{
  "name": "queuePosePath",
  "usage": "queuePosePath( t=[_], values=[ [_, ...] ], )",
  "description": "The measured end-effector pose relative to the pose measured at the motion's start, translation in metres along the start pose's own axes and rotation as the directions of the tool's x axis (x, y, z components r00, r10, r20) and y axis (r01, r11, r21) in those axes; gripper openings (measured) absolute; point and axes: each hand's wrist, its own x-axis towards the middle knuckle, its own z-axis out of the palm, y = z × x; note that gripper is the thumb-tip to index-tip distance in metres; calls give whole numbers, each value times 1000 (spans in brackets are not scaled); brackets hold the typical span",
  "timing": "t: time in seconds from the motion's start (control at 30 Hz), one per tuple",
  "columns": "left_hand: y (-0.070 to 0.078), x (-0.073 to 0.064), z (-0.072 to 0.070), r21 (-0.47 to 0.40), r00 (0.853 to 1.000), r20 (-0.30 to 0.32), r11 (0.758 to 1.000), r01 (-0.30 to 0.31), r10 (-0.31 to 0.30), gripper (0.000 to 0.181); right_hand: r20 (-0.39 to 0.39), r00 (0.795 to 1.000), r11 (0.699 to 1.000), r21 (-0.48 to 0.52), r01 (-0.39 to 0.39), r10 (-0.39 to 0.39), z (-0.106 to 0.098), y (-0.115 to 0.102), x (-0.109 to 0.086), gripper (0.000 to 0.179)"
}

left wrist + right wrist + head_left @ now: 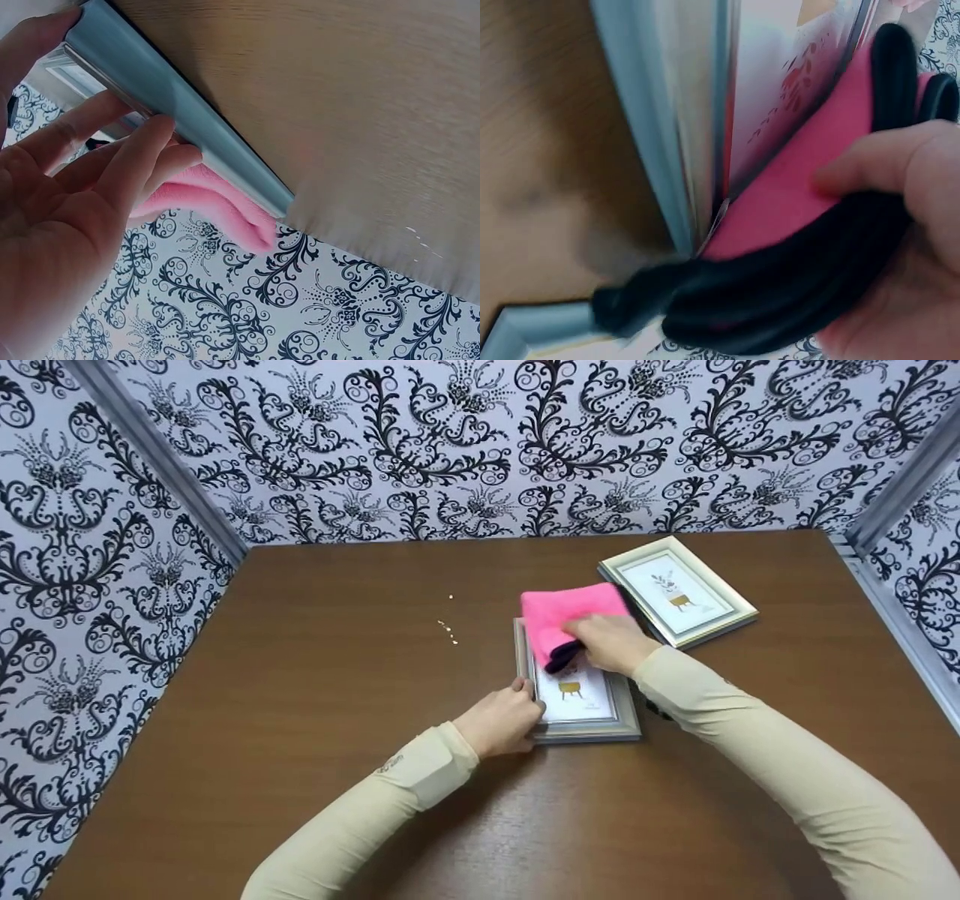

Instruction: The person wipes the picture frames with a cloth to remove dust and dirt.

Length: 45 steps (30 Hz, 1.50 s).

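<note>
A picture frame (576, 729) with a pale border and a plant-in-a-pot print lies on the table, right of centre. My left hand (501, 720) holds its left edge; in the left wrist view, the fingers and thumb of that hand (82, 172) bear on the grey side (180, 109). With my right hand (609, 641) I grip a folded pink cloth (551, 619) with a dark other side, which covers the upper part of the frame's glass. The right wrist view shows the thumb (870, 161) pressing the cloth's folds (780, 292).
A second picture frame (739, 604) with a similar print lies tilted behind and to the right. Several small white bits (447, 628) are scattered on the brown table (337, 660). Something dark shows partly beneath my right wrist. Patterned walls (450, 450) enclose the table's back and sides.
</note>
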Motion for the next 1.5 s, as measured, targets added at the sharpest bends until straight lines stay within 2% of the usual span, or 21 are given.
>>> queuePosePath(
  t=[0.1, 0.27, 0.4, 0.5, 0.6, 0.73, 0.83, 1.03, 1.2, 1.37, 1.5],
  values=[
    [0, 0, -1, -13, 1000, 12, 1000, 1, -1, 31, -40, 998, 998, -30, -58, 56, -1, -2, -3, 17],
    [1, 0, 2, 2, 1000, 4, 1000, -9, 9, 33, -67, 994, 996, -44, -83, 80, 4, -14, 3, 13],
    [2, 0, 5, 44, 999, -35, 999, -32, 34, 33, -57, 998, 1000, -1, -26, 26, 5, -26, 15, 13],
    [2, 1, 7, 58, 997, -60, 997, -44, 48, 32, -24, 999, 998, 48, 47, -45, 4, -33, 22, 24],
    [3, 2, 7, 53, 997, -58, 998, -47, 50, 34, 11, 995, 992, 82, 98, -99, 4, -34, 25, 41],
    [2, 3, 6, 56, 997, -55, 997, -45, 48, 34, 21, 992, 990, 60, 125, -126, 4, -25, 21, 51],
    [1, 3, 6, 50, 997, -66, 998, -46, 50, 32, 14, 993, 993, 23, 116, -116, 5, -14, 14, 50],
    [-3, 1, 3, 1, 997, -49, 999, -52, 52, 31, 13, 999, 999, -38, 35, -35, -3, 4, 1, 38],
    [-6, -1, 0, -32, 999, -28, 999, -41, 40, 32, 38, 999, 999, -38, -10, 12, -17, 11, -5, 43],
    [-6, -1, -1, -60, 999, -10, 998, -37, 37, 33, 19, 1000, 1000, -11, 14, -14, -24, 24, -5, 49],
    [-4, 1, -1, -60, 999, 9, 998, -32, 32, 34, -9, 997, 996, -32, 81, -81, -20, 39, -8, 48]
  ],
)
